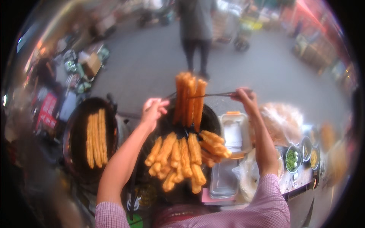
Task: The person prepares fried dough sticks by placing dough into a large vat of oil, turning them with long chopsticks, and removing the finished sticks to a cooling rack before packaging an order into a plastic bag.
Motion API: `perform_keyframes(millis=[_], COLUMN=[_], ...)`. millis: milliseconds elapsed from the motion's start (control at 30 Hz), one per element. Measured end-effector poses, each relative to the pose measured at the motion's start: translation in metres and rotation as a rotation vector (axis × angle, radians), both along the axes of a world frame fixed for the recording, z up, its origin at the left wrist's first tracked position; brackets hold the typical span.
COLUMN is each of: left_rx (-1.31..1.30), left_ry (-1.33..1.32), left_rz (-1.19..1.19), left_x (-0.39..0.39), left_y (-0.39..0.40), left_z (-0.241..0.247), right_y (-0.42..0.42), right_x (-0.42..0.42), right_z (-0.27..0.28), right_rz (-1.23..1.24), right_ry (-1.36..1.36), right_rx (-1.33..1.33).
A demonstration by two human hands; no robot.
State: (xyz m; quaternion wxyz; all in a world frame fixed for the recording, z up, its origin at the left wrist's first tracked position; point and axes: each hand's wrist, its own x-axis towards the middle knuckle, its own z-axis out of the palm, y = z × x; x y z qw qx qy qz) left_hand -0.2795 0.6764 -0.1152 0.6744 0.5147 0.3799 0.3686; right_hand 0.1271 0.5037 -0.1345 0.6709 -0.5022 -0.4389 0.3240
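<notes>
Upright fried dough sticks [189, 99] stand in a bunch at the centre, over the far part of a dark round pan [212, 116]. My right hand [243, 95] grips dark chopsticks [216, 94] that reach left to the bunch. My left hand [154, 111] is at the bunch's left, holding a thin dark utensil, perhaps chopsticks, whose tip passes behind the sticks. Nearer to me lies a pile of shorter golden dough pieces [182, 156]. Several long dough sticks [97, 138] lie side by side in a dark oil pan [78, 159] at the left.
To the right are an open plastic container [245, 134], a clear lid [223, 179], a large plastic bag [281, 122] and bowls, one with chopped greens [291, 159] and pale eggs. A person [196, 31] stands on the pavement beyond. Boxes and bags lie at the far left.
</notes>
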Motion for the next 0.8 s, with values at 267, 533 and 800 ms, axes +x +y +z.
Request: perform_keyframes(millis=[267, 533, 800], left_rx=[0.301, 0.376, 0.332], left_ry=[0.302, 0.229, 0.228], left_rz=[-0.12, -0.082, 0.35], left_x=[-0.03, -0.139, -0.449], left_y=[0.005, -0.035, -0.018], left_z=[0.022, 0.087, 0.081], right_y=[-0.074, -0.118, -0.028], right_x=[-0.033, -0.123, -0.396], right_z=[0.052, 0.142, 0.222], right_rz=[-0.123, -0.021, 0.365], right_ry=[0.044, -0.056, -0.151], right_rx=[-0.021, 0.151, 0.183])
